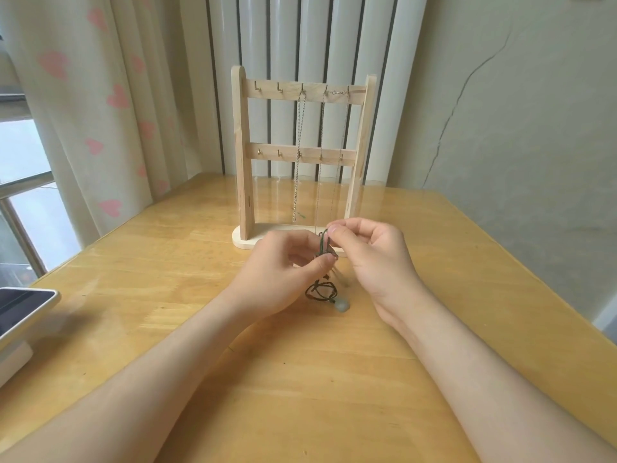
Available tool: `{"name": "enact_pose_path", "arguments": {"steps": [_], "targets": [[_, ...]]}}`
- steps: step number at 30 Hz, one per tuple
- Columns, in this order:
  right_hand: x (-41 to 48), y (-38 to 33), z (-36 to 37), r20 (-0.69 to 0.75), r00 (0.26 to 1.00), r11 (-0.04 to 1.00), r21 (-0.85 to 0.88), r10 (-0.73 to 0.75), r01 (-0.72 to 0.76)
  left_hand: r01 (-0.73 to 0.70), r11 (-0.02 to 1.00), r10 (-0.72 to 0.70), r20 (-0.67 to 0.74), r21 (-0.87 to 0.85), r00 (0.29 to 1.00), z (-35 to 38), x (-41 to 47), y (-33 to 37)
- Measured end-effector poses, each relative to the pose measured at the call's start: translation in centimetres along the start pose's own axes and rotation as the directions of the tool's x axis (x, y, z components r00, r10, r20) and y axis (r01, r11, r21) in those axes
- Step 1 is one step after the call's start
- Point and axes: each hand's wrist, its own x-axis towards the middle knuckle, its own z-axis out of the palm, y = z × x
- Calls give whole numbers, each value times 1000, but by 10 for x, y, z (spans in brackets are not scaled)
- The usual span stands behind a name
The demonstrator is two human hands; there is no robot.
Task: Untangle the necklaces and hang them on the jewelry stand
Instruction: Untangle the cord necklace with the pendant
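You are pinching one dark cord necklace (321,289) between your left hand (283,269) and right hand (370,259), fingers clamped on it, while two chains (298,155) are hanging on the stand (243,155).

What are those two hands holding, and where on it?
Both the left hand and right hand pinch the dark cord necklace at its upper strands; its pendant rests on the table.

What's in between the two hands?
In the head view, a dark green cord necklace stretches between the left hand and right hand, both pinching it.
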Motion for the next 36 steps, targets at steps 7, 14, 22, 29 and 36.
{"name": "enact_pose_path", "arguments": {"steps": [7, 14, 22, 29, 36], "targets": [[8, 0, -1, -81, 996, 993, 117, 40, -30, 191, 973, -190, 18, -127, 982, -2, -1, 6], [6, -1, -8, -61, 998, 1000, -2, 7, -8, 280, 863, -330, -49, -421, 943, -9, 8, 3], [3, -1, -7, -34, 973, 962, -144, 228, -231, 229, 522, -340, 46, -822, 939, -20, 8, 11], [4, 0, -4, 7, 934, 932, -71, 358, -356, 231, 421, -303, 104, -877, 947, -23, 7, 13], [2, -5, -4, 138, 931, 923, 145, 339, -357, 249, 666, -303, 50, -704, 952, -20, 11, -1]]}}
